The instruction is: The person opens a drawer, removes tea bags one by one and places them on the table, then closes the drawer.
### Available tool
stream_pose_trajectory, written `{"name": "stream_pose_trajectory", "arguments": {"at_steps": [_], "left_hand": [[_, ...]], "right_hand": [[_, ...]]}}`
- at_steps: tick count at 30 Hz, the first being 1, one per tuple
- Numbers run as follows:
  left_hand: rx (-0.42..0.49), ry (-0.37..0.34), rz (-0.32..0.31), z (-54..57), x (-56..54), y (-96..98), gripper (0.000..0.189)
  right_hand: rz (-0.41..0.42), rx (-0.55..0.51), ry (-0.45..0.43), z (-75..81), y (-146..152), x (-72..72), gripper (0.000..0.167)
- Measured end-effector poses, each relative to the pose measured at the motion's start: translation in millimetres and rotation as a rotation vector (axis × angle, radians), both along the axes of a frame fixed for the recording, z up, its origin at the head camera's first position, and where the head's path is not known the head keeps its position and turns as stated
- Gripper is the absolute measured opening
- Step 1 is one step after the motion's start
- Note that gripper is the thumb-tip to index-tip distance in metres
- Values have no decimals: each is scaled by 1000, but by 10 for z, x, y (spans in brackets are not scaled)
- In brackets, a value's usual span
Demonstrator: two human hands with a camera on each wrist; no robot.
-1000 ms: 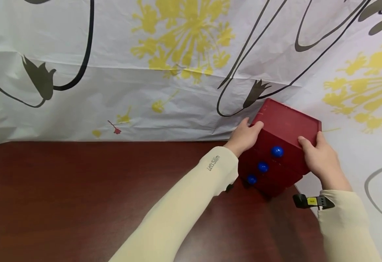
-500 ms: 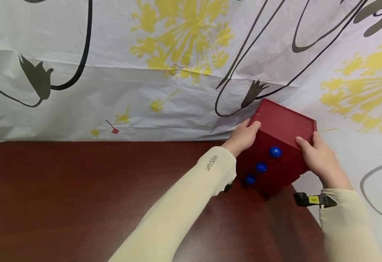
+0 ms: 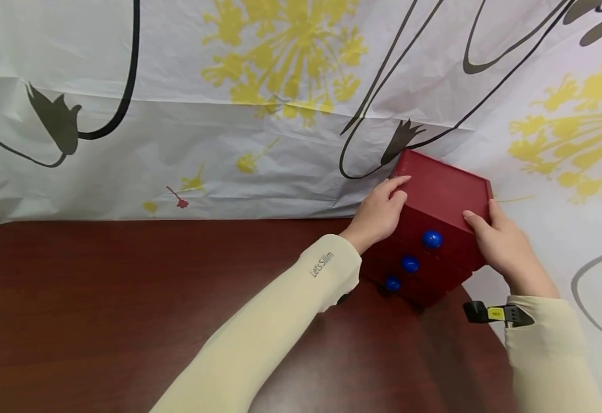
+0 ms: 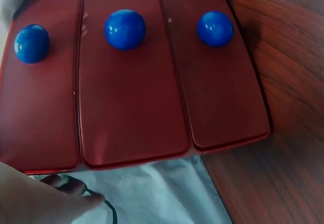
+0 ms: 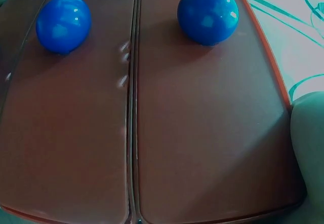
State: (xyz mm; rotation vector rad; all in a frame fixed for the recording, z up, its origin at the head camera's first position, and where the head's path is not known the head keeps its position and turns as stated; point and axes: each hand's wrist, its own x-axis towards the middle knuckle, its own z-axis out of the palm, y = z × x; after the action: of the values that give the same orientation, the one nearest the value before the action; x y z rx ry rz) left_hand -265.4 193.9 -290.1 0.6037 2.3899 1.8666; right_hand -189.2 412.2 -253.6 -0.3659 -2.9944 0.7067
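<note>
A red chest of drawers stands at the right end of the table, its three drawers each bearing a round blue knob. My left hand rests at its upper left corner, one finger stretched over the top edge. The left wrist view shows part of this hand beside the drawer fronts. At the right corner my right hand grips the chest, thumb on top and fingers along the side. In the right wrist view, two knobs show on shut drawers; the right fingers are mostly hidden.
The dark reddish-brown table extends to the left. Behind and to the right hangs a pale sheet with yellow and dark flower prints. A strap with a small black device is on the right wrist.
The chest has shifted slightly left and turned a little. My left hand has changed its hold, with a finger now stretched over the top edge. The right hand keeps its grip.
</note>
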Motion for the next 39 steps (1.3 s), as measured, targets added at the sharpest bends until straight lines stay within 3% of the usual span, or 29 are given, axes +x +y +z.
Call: {"name": "stream_pose_trajectory", "arguments": {"at_steps": [8,17,25,31,39], "left_hand": [[4,117,-35,-97,-15,-130,30],[-24,106,-27,-96,37,-266,43],[-47,102,22,-133,175,-440,41],[-42,154,28,-161,238,-542,37],[-73,145,65,-198,331,-690,38]], "right_hand": [[34,2,19,-11,-89,12,80],[64,35,38,1,-189,16,79],[93,48,53,-9,-299,59,79],[113,28,58,-11,-368,86,78],[145,21,68,-51,-494,110,77]]}}
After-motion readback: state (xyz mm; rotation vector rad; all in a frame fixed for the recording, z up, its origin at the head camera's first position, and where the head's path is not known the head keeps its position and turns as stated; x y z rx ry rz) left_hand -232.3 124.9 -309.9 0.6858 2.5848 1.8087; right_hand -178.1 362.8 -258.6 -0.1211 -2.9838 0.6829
